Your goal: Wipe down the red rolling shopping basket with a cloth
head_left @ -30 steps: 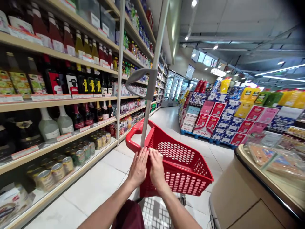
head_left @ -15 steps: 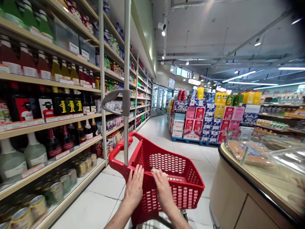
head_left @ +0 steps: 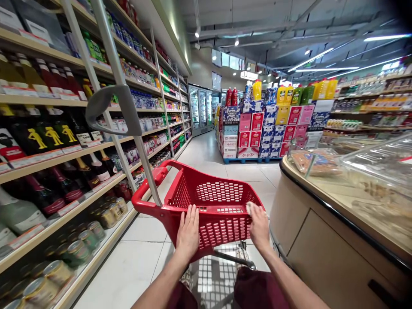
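Note:
A red plastic shopping cart (head_left: 222,234) with perforated basket walls stands side-on in front of me; no goods show in its basket. My left hand (head_left: 189,229) lies on the near side wall just below the rim, fingers stretched out. Farther right, my right hand (head_left: 258,226) is at the rim by the basket's right corner. Its fingers press a small whitish cloth (head_left: 249,208) against the rim; most of the cloth is hidden under them. A grey pole (head_left: 146,165) with a looped grey handle (head_left: 112,109) rises from the cart's left end.
Shelves (head_left: 74,152) of bottles and cans line the left side. A rounded display counter (head_left: 309,223) with clear covers stands close on the right. Ahead, stacked drink boxes (head_left: 251,133) sit on blue pallets, with glass-door fridges (head_left: 201,107) behind. Pale tiles (head_left: 138,257) cover the floor.
My right hand has slid right along the rim with the cloth, away from my left hand, which stays on the side wall. The view has shifted, and the pole now looks tilted.

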